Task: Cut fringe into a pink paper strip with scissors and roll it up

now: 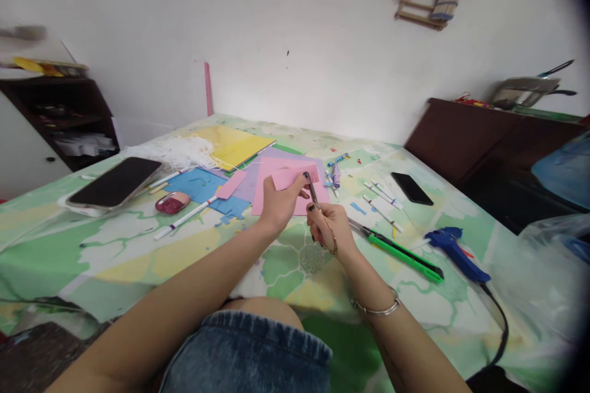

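My left hand (281, 201) is closed on a pink paper strip (286, 177), pinching it between thumb and fingers. Several slits run into the right end of the strip, like a fringe. In my right hand (330, 224) are metal scissors (312, 190), my fingers through the handles and the blades up against the strip's slit end. Beneath both lies a larger pink sheet (262, 198) on top of a lilac sheet (246, 183). A smaller pink paper piece (232, 185) rests to the left, touching a white marker (188, 217).
On the patterned tablecloth (276, 279), a green utility knife (405, 256) and a blue glue gun (458, 255) lie right, near a black phone (412, 188). Left are another phone (115, 182), white string (175, 152), blue paper (196, 185) and a yellow sheet (242, 148).
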### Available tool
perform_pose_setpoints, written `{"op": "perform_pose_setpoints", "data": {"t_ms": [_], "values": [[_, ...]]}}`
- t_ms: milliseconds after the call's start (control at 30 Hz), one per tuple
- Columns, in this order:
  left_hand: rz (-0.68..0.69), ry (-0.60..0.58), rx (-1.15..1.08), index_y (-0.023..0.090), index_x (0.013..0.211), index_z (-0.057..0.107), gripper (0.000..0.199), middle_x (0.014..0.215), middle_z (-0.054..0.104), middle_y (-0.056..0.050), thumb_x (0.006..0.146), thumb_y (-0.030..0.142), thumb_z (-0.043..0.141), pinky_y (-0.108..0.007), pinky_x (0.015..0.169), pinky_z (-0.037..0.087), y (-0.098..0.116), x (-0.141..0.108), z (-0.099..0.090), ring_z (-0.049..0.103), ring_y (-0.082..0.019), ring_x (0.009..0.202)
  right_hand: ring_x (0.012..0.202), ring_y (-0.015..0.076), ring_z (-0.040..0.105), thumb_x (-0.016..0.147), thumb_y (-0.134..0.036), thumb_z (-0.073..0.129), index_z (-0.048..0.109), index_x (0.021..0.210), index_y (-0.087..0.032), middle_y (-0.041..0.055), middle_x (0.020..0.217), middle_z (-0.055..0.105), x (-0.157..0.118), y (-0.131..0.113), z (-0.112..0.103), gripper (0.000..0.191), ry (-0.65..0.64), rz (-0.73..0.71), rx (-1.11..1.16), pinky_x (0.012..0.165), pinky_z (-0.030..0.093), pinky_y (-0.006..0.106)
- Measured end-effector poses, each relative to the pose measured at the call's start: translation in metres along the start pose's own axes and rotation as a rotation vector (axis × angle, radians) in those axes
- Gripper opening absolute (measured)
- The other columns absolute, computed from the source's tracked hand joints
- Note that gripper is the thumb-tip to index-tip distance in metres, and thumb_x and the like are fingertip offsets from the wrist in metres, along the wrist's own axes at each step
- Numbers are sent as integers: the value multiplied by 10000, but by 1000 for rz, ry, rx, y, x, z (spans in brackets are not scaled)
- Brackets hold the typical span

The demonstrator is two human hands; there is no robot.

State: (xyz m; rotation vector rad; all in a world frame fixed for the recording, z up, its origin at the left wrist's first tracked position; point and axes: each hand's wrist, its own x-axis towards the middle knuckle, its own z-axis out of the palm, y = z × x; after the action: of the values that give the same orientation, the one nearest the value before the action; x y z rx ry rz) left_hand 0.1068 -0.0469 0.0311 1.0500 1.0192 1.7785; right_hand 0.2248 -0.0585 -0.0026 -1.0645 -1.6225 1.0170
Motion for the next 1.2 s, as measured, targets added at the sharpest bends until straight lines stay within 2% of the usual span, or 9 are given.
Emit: {"op": "perform_pose_setpoints", "data": {"t_ms": [267, 633, 1033, 1200], "values": [[-17, -6, -12, 142, 805, 579, 242, 755, 645, -67, 670, 311, 687, -284, 577, 483, 0, 0, 0, 588, -137, 570, 243, 65, 320, 773, -641, 525, 486, 504, -179, -37, 298, 429, 0, 0, 0, 536, 6, -11, -15, 287, 250, 182], [-55, 28, -48, 154, 912, 541, 372, 769, 646, -58, 621, 299, 722, -293, 565, 475, -1, 1, -1, 598, -146, 560, 252, 68, 323, 769, -640, 531, 485, 502, -182, -39, 298, 422, 0, -1, 0, 532, 11, -12, -27, 294, 252, 185], [-17, -2, -93, 147, 800, 559, 225, 765, 621, -45, 678, 292, 680, -281, 541, 487, -4, 3, 0, 601, -139, 577, 255, 71, 331, 786, -639, 507, 495, 513, -180, -39, 306, 430, 0, 0, -1, 534, 18, -17, -29, 302, 264, 187], [-22, 10, -82, 148, 832, 560, 236, 803, 629, -56, 675, 280, 677, -286, 539, 499, -4, 1, 0, 624, -156, 611, 255, 70, 328, 780, -640, 513, 500, 513, -179, -38, 311, 434, -1, 0, -1, 533, 20, -13, -36, 297, 259, 188]]}}
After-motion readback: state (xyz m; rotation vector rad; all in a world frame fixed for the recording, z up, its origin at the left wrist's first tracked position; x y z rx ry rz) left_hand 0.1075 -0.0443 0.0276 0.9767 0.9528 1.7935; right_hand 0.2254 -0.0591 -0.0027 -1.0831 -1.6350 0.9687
